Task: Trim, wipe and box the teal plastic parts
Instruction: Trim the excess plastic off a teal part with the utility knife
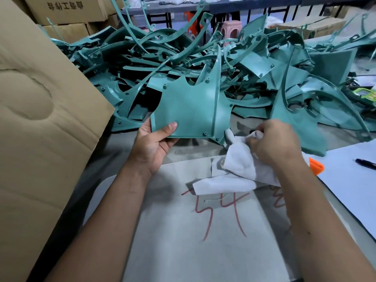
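From the head camera, two bare hands work above the counter (126, 151). The left hand (155, 142) has its grip closed on one teal part (189, 110), thumb on its face, holding it up at the lower left corner. The right hand (273, 142) clenches one white cloth (234, 171) just beside the part's lower right corner. Behind lies one big heap of teal parts (203, 55), too many to count. One cardboard box (34, 102) stands at the left. One black pen (365, 163) and one orange tool (316, 166) lie at the right.
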### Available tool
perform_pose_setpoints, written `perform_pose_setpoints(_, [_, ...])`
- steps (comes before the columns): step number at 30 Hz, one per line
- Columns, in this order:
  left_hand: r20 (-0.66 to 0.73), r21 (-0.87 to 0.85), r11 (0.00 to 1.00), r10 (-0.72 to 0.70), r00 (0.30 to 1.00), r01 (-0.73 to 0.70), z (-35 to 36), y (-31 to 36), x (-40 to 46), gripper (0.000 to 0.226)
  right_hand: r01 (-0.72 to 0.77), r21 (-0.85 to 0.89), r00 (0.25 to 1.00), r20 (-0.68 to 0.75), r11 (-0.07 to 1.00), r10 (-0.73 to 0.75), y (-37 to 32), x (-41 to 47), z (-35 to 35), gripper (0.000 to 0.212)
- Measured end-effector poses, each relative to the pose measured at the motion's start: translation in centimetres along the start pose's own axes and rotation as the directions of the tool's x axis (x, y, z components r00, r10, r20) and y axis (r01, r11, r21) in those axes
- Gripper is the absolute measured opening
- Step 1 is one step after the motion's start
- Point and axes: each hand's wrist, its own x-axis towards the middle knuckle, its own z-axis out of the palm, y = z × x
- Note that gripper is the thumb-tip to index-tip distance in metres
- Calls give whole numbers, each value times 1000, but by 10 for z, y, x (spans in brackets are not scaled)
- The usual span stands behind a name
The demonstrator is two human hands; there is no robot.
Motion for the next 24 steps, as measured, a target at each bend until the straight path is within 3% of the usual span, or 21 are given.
perform_pose_setpoints(4, [-55,-161,987,14,998,-23,-2,5,2,45,114,134,952,-299,985,-69,-8,-9,-4,20])
perform_pose_setpoints(7, [-85,-275,960,35,996,-57,-3,10,2,60,259,208,929,-321,943,-184,-25,-24,-7,14])
perform_pose_setpoints(10, [-93,-276,960,26,995,-51,-5,14,4,47,376,325,926,-170,868,-337,-55,-53,-5,24])
perform_pose_setpoints(13, [-97,-221,975,-31,995,9,-11,18,5,50,242,547,901,179,801,-394,-70,-64,-10,53])
perform_pose_setpoints(15, [-121,-178,983,-64,991,42,-12,20,6,57,28,726,833,363,687,-417,-66,-56,-18,45])
perform_pose_setpoints(17, [-156,-183,982,-68,985,39,-12,21,7,59,-32,814,822,352,580,-448,-55,-42,-20,24])
perform_pose_setpoints(19, [-199,-204,979,-64,978,22,-10,22,8,60,33,799,815,326,600,-479,-45,-32,-16,41])
perform_pose_setpoints(21, [-225,-218,976,-65,972,15,-8,22,10,59,130,686,799,355,716,-486,-38,-28,-12,49])
perform_pose_setpoints(24, [-232,-236,972,-64,971,7,-7,21,10,60,306,351,801,407,885,-438,-28,-24,-4,26])
